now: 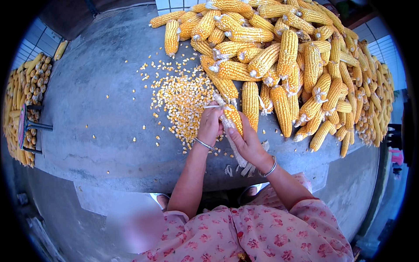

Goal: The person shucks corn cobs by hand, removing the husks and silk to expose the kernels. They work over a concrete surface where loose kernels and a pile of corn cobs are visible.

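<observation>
Between my hands is a partly shelled corn cob point(231, 117), tilted, with yellow kernels on its right side and bare pale cob on its left. My left hand point(210, 123) is closed around its upper left side, a silver bangle on the wrist. My right hand point(247, 140) grips its lower right side, thumb on the cob; that wrist also wears a bangle. Below the right hand, stripped cobs point(240, 157) lie on the concrete, partly hidden by that hand. Loose corn kernels point(185, 101) are spread in a heap left of and beyond my left hand.
A large pile of unshelled corn cobs point(288, 55) fills the far and right side of the concrete surface point(98, 114). More cobs point(21, 85) are stacked at the far left by a small stool point(24, 126). Bits of husk point(250, 168) lie near the front edge.
</observation>
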Tool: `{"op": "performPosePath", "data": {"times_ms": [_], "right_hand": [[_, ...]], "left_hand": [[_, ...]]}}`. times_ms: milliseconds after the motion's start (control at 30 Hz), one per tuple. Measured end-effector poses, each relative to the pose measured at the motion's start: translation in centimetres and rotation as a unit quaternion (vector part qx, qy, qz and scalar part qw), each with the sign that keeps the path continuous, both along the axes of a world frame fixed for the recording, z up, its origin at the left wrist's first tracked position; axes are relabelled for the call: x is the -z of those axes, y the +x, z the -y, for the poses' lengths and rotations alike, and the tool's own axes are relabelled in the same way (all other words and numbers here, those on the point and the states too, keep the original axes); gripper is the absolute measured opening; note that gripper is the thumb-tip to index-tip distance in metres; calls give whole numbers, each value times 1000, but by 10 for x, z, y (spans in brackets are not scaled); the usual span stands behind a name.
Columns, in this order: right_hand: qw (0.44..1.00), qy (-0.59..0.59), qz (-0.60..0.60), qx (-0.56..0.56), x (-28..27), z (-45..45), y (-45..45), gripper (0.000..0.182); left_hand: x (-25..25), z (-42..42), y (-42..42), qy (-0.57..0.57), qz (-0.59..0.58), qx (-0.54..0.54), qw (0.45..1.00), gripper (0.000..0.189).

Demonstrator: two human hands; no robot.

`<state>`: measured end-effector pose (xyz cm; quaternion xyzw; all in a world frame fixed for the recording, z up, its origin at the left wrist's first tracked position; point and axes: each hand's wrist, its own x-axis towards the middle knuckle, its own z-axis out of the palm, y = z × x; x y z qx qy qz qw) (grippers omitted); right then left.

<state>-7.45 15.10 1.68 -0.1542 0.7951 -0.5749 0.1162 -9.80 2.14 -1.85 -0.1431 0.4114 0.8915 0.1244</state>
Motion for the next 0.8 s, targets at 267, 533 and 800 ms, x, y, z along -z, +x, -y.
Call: {"op": "performPosePath", "data": {"times_ms": [267,533,800], "right_hand": [[996,-25,77,32,17,-1,-1,46],[997,2,66,41,14,5,3,46],[996,2,75,41,27,2,1,45]], "left_hand": [[22,-16,-1,-213,-123,-91,965,27],[37,-16,-3,-287,-89,-149,942,26],[44,-14,-7,-218,-42,-100,970,29]]}}
